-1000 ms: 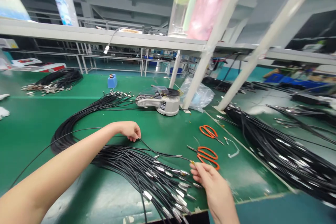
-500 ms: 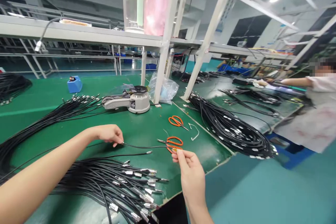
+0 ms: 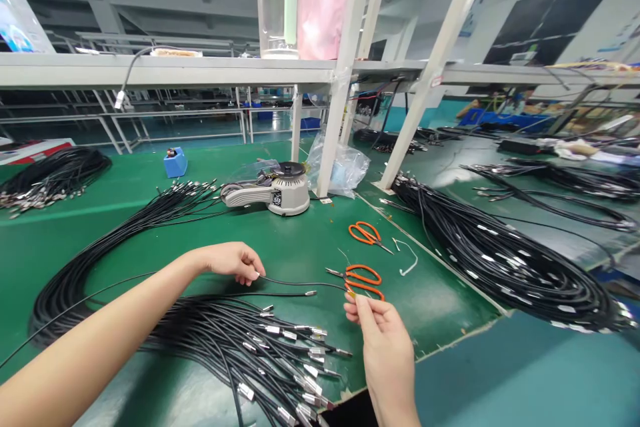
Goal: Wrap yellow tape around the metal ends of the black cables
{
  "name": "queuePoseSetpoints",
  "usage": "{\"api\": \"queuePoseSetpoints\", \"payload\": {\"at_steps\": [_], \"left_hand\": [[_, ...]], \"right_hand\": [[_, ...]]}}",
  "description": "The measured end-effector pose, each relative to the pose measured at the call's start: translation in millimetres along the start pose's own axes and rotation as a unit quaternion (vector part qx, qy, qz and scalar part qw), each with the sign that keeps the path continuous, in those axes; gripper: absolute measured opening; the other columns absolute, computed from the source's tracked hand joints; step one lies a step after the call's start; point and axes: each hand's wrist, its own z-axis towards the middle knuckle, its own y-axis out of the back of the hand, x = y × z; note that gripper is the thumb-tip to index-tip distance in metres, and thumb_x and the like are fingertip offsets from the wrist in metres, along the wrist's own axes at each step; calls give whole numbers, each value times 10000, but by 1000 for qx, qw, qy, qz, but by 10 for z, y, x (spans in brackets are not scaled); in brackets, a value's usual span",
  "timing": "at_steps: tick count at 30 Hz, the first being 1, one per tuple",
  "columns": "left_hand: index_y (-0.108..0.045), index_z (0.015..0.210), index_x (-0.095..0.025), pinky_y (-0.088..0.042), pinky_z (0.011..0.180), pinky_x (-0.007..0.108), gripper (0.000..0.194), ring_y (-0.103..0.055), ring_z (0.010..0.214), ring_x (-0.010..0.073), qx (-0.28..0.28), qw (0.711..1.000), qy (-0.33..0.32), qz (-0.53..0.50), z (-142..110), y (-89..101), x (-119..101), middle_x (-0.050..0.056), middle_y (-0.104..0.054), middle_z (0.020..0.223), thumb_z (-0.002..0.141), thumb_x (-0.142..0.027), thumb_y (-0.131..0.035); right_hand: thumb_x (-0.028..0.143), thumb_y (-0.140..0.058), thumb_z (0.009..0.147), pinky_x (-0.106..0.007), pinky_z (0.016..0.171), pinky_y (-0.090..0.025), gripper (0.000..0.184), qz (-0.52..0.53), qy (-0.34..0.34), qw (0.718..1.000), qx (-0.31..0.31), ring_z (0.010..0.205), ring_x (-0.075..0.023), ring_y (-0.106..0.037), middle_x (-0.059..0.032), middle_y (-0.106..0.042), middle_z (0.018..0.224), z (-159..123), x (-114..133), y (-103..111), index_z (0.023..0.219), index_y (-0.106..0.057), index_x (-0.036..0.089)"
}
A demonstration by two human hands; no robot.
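Black cable (image 3: 300,283) stretched between the two hands over the green table (image 3: 300,240). Left hand (image 3: 235,263): thumb and fingers pinched together on the cable; right hand (image 3: 383,337): thumb and forefinger closed on its end, at a yellow piece (image 3: 352,294). Lower scissors (image 3: 364,273), orange-handled, lie just behind the right fingertips, partly crossed by the cable; upper scissors (image 3: 364,233) lie beyond, near a white strip (image 3: 410,263). Cable bundle (image 3: 210,327) spreads on the near side, partly covered by the left forearm (image 3: 125,320). Farther back: tape dispenser (image 3: 290,197), plastic bag (image 3: 353,167) partly hidden by a white post (image 3: 345,100)
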Motion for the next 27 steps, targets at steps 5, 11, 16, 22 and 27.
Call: {"api": "queuePoseSetpoints", "payload": {"at_steps": [5,11,16,22,27], "left_hand": [[-680,851,-171,-483,675,254,311,-607,641,126,13,999,-35,-15,83,-96,-143,-17,-645,655,632,-382,-742],[-655,908,-164,-479,668,252,270,-613,646,137,2,996,-94,-9,112,-335,-481,-11,-661,654,692,-326,-675],[-628,992,-169,-462,647,234,284,-611,679,145,-52,989,-136,19,91,-623,-788,-3,-683,716,733,-288,-620],[-650,994,-198,-439,699,229,269,-611,754,157,-114,981,-143,68,76,-846,-874,-5,-709,819,760,-324,-612],[-699,815,-180,-422,644,216,222,-598,710,155,-106,982,-127,90,26,-894,-827,-2,-705,759,792,-355,-564]], "right_hand": [[428,-697,715,-325,716,-555,276,-15,10,1000,7,720,-196,-684,-68,-726,810,-70,79,-45,755,-599,173],[432,-697,704,-335,705,-557,265,-46,39,997,36,697,-207,-690,-70,-733,772,-144,192,-116,724,-625,178],[408,-652,746,-320,672,-522,229,-112,63,988,86,684,-211,-664,-47,-710,707,-180,314,-159,738,-669,180],[393,-648,750,-295,622,-494,226,-127,42,984,116,630,-188,-615,-30,-686,657,-174,429,-37,717,-681,172],[379,-651,749,-288,643,-482,213,-107,15,986,127,646,-179,-605,-22,-675,657,-194,416,14,724,-684,170]]}}
